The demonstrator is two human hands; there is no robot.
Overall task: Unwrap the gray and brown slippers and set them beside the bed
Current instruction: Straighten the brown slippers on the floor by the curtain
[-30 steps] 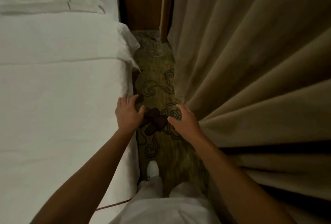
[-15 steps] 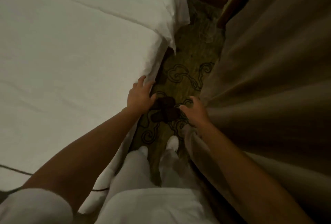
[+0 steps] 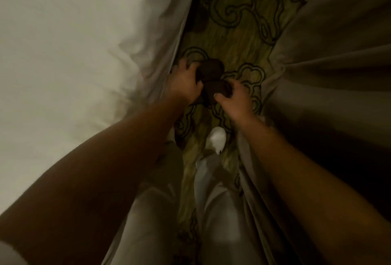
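Dark brown slippers (image 3: 212, 78), green scroll-patterned carpet (image 3: 239, 38)

Count taken from the head view. Slippers (image 3: 212, 80): two dark rounded forms, touching one another, on the floor at centre; colour is not distinguishable in the dim light. Hands: two, a left hand (image 3: 184, 81) and a right hand (image 3: 237, 100), one on each side of the pair. Bed (image 3: 74, 53): one, at left, in white linen. Curtain (image 3: 330, 68): one, at right. Patterned carpet (image 3: 234, 38): one strip between them. Pale foot (image 3: 216, 141): one visible, near.
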